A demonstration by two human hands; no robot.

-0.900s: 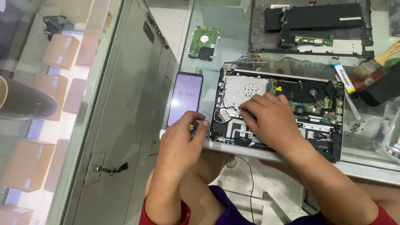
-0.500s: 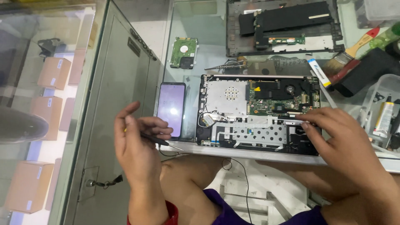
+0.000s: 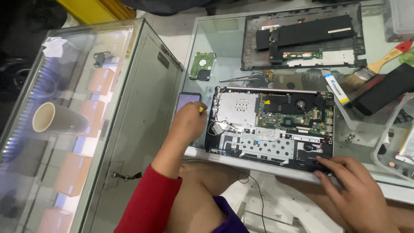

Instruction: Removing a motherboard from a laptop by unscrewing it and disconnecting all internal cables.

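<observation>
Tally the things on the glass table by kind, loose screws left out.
Opened laptop: 1
Bottom cover: 1
Hard drive: 1
Phone: 1
Tweezers: 1
Brush: 1
Black block: 1
Tube: 1
Clear tray: 1
Total: 9

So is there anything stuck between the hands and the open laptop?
Nothing visible. The left hand, holding a small yellow-tipped tool, is at the open laptop's left edge, over a phone. The right hand already touches its near right corner.
</observation>
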